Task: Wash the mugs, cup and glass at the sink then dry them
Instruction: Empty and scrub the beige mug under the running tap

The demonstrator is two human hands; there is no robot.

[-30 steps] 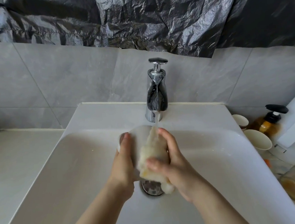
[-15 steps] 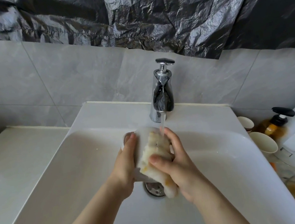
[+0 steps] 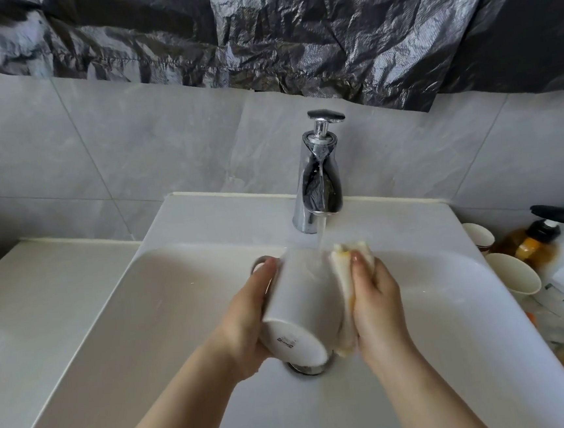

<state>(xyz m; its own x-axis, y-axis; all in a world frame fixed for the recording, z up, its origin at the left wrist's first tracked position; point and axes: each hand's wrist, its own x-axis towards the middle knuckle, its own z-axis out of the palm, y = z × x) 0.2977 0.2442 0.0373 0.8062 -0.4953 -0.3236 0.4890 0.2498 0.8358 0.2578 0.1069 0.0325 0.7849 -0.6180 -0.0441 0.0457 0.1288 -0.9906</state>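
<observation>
Now, mug [image 3: 298, 301] and sponge [image 3: 342, 276] in hands [image 3: 246, 322] [image 3: 377, 304]

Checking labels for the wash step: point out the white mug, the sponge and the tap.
white mug [image 3: 298, 301], head view, on its side wall.
sponge [image 3: 341, 270], head view, on the strip showing beside the mug.
tap [image 3: 318, 176], head view, on its chrome body.
</observation>
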